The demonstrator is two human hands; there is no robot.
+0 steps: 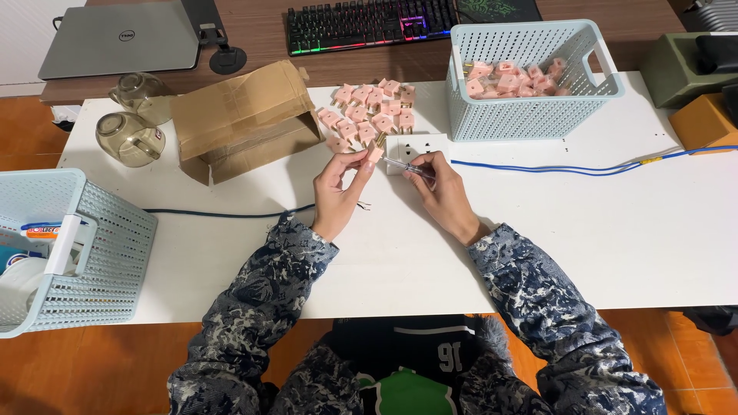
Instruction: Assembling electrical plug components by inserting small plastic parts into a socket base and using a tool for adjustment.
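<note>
Left hand (336, 192) pinching pink plug (374, 153), right hand (442, 188) gripping maybe a screwdriver (407, 166), torn brown cardboard box (242, 115) top-left.

Plugs (369, 111) between box (242, 115) and basket (530, 115); keyboard (369, 23) behind.

A small pink plug (374, 153) with brass prongs is pinched upright between the left hand's fingertips, just near the pile of like pink plugs (367, 113) on the white table. A slim screwdriver (407, 168) with a clear handle lies level in the right hand, tip pointing left at the plug.
</note>
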